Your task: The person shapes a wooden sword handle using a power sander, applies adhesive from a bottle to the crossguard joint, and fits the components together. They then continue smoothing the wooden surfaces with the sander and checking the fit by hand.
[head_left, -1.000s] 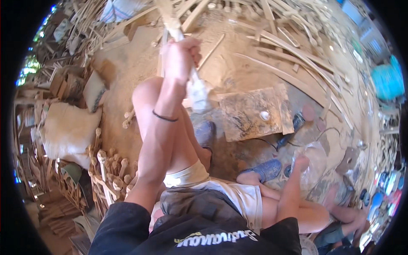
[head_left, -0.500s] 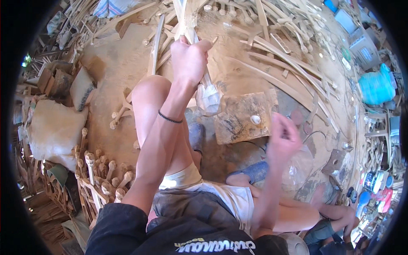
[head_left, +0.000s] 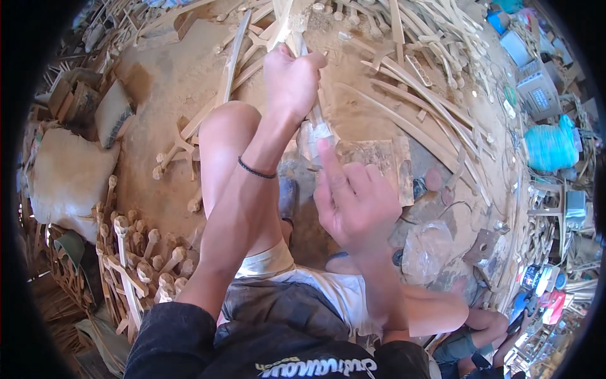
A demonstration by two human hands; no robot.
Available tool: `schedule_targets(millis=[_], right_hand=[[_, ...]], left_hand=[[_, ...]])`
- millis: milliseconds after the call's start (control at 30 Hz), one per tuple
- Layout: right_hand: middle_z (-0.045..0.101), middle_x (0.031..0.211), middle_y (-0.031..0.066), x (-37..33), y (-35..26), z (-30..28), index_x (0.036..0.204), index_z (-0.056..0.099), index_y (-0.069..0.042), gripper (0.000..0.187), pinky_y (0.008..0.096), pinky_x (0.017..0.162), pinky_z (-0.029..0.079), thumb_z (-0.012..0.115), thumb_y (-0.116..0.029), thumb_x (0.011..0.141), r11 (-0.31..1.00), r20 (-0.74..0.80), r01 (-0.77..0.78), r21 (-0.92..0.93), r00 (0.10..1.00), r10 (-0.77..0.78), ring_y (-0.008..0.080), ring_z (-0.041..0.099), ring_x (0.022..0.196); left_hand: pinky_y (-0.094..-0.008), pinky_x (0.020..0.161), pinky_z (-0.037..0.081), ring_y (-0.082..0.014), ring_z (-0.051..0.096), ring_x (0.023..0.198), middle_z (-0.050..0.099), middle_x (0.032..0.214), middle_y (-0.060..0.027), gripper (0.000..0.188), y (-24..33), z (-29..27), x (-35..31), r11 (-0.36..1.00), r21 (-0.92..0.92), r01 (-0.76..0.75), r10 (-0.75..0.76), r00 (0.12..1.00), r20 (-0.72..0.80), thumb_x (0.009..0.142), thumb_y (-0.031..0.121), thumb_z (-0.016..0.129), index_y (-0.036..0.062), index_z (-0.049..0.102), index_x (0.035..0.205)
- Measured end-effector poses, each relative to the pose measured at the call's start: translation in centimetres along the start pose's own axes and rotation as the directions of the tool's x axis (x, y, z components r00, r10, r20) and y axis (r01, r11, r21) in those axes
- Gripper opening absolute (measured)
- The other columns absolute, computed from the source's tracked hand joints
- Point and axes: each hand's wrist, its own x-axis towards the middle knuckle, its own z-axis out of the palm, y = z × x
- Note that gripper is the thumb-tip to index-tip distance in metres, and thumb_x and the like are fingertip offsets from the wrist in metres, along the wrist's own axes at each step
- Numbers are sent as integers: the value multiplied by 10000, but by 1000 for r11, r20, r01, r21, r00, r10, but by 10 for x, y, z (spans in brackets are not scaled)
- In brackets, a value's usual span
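My left hand point(head_left: 293, 82) is closed around the narrow shaft of a carved wooden piece point(head_left: 314, 136), held out over the ground beyond my knees. Its lower end swells into a faceted, whitish knob. My right hand point(head_left: 363, 205) is at that knob, the extended index fingertip on or very near its surface. The thumb stands away from the index finger and the others are loosely bent; nothing shows between them. Behind the right hand lies a flat, stained wooden board point(head_left: 372, 151), partly covered. Beyond my left hand the piece's far end overlaps other pale wood.
Many carved wooden sticks with knobbed ends point(head_left: 154, 252) stand at the left. Long wooden strips point(head_left: 423, 126) lie at the far right. A clear plastic bag point(head_left: 430, 251) rests on the ground near my right knee. Another person's legs point(head_left: 483, 328) show at the lower right.
My right hand has swung left and forward from beside the board to the knob of the wooden piece. The left hand keeps its grip, the piece shifting only slightly.
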Motion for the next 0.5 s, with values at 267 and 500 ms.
schedule_targets(millis=[267, 500], right_hand=[[533, 790, -13, -5, 12, 4, 1341, 720, -190, 538, 346, 588, 406, 810, -201, 810, 986, -132, -81, 144, 986, 101, 177, 502, 661], [532, 826, -26, -27, 5, 19, 1393, 686, -227, 542, 328, 630, 354, 792, -281, 864, 1000, -39, -21, -13, 999, 20, 170, 504, 692]], left_hand=[[-275, 472, 346, -88, 457, 482, 510, 561, 10, 196, -2, -1, 0, 996, 76, -41, 41, 999, -1, 812, 59, 695, 89, 533, 704], [-276, 469, 339, -91, 457, 480, 497, 558, 11, 225, 6, -3, -1, 1000, 7, 7, -7, 1000, 0, 808, 55, 692, 96, 520, 668]])
